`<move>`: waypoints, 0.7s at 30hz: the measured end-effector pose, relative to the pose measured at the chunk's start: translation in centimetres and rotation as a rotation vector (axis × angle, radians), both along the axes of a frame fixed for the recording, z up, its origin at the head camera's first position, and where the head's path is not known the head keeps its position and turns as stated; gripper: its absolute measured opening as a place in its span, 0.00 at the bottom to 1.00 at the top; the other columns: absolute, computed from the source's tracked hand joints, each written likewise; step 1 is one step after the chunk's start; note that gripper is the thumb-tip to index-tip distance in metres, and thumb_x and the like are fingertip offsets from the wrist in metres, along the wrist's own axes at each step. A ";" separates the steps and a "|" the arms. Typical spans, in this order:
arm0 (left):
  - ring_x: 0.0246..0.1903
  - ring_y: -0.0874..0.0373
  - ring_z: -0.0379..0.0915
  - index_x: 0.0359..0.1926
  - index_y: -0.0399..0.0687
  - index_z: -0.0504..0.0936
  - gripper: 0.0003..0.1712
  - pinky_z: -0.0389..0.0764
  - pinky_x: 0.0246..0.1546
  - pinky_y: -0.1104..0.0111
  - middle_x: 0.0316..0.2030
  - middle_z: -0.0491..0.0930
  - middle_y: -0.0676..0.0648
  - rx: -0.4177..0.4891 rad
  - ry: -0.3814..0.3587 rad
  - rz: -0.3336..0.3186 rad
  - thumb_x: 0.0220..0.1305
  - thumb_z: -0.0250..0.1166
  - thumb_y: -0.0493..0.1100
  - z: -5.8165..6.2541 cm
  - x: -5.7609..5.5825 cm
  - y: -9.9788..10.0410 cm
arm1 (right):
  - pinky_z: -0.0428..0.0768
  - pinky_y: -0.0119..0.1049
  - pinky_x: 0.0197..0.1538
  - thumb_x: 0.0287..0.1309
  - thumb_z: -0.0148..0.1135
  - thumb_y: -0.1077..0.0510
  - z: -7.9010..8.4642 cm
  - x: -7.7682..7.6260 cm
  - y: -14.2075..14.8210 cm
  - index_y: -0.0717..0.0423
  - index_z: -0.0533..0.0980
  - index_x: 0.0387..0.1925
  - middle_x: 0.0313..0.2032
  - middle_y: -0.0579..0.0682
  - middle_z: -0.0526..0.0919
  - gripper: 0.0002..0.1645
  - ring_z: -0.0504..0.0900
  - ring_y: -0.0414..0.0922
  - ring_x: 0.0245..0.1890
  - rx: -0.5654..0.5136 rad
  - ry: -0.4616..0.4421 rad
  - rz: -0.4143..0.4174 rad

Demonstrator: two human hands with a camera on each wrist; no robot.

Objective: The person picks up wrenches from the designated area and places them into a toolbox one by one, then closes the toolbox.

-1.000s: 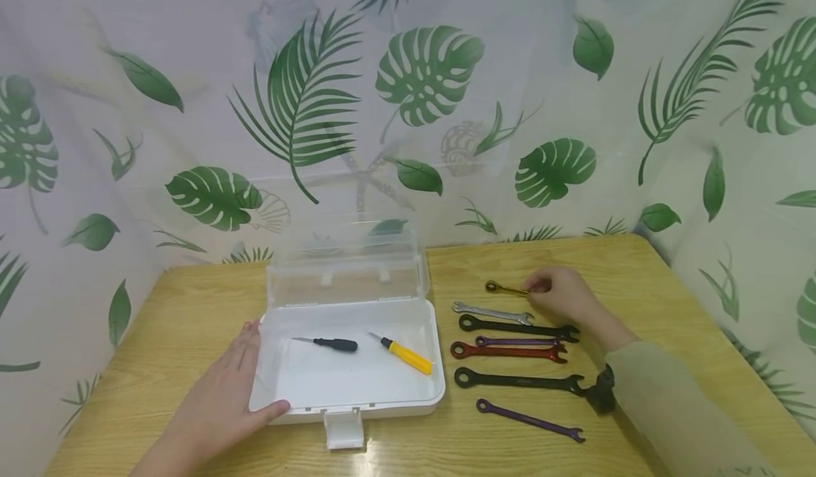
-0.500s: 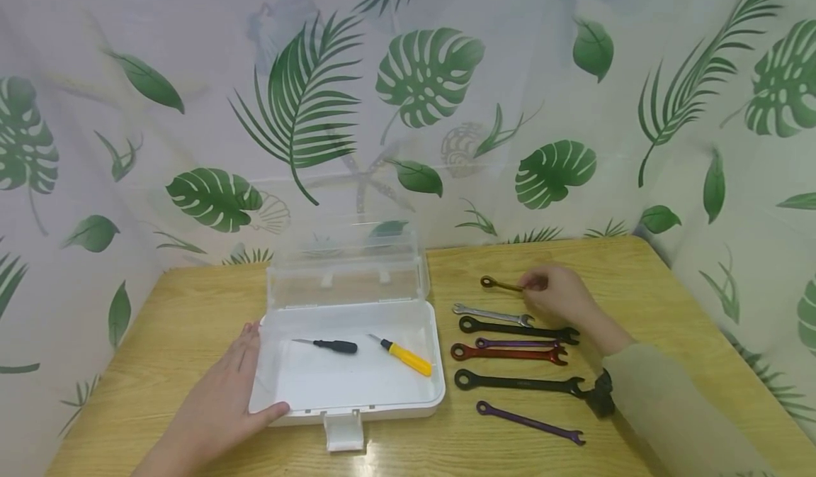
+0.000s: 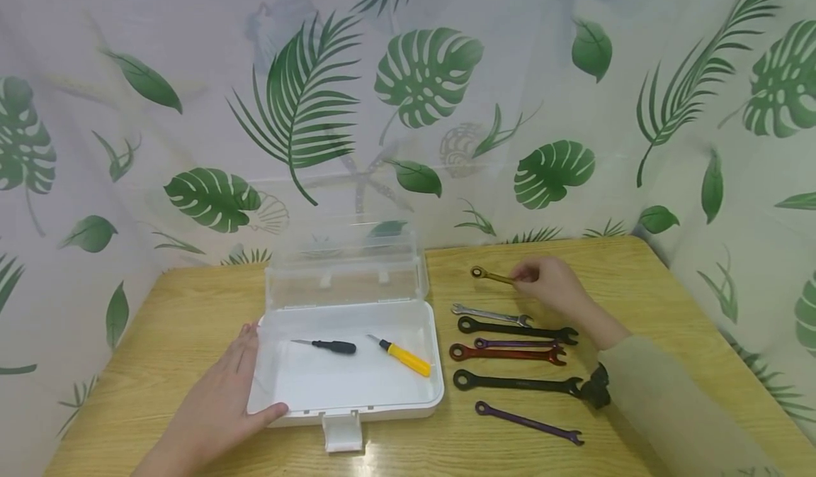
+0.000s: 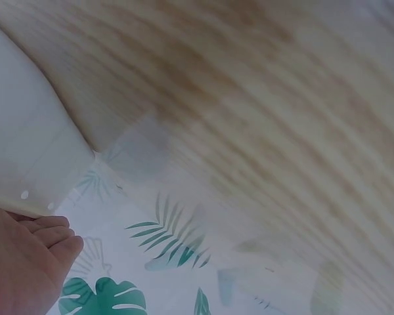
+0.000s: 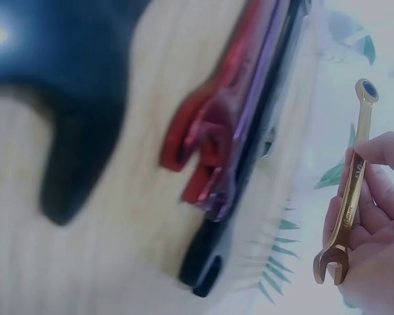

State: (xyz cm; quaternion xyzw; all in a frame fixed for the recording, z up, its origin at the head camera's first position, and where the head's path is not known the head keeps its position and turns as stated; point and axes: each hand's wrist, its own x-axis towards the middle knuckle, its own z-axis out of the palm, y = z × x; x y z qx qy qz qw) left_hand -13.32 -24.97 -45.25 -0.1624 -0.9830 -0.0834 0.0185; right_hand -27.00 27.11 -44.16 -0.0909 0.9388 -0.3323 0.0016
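My right hand pinches a small gold combination wrench by its shaft, thumb on top. The ring end points left in the head view and the open jaw end lies by the palm in the right wrist view. Below it lies a short silver wrench. My left hand rests along the left side of a white toolbox, fingers straight and thumb on the front rim. Inside the box lie a black-handled tool with a thin pointed tip and a yellow-handled knife.
Right of the box lie a black wrench, a small purple wrench, a red wrench, a larger black wrench and another purple wrench. The clear lid stands raised behind the box, near a leaf-print cloth.
My right hand has moved a little left and toward the back with the gold wrench, away from the silver one. The left hand has stayed at the box.
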 end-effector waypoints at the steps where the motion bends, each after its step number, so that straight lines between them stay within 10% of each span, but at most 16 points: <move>1: 0.78 0.29 0.57 0.79 0.22 0.52 0.72 0.69 0.75 0.39 0.80 0.55 0.25 0.001 -0.001 0.002 0.62 0.66 0.77 0.0 0.0 0.0 | 0.84 0.41 0.45 0.67 0.65 0.63 0.2 0.0 -0.1 0.63 0.87 0.44 0.41 0.60 0.90 0.09 0.86 0.51 0.41 -0.001 0.000 0.003; 21: 0.79 0.30 0.57 0.80 0.22 0.52 0.72 0.68 0.76 0.39 0.80 0.56 0.26 0.002 0.006 0.004 0.62 0.64 0.79 -0.2 -0.1 -0.1 | 0.82 0.30 0.40 0.65 0.68 0.65 4.2 1.0 -3.5 0.63 0.87 0.43 0.39 0.58 0.90 0.07 0.85 0.45 0.38 -0.047 0.054 0.093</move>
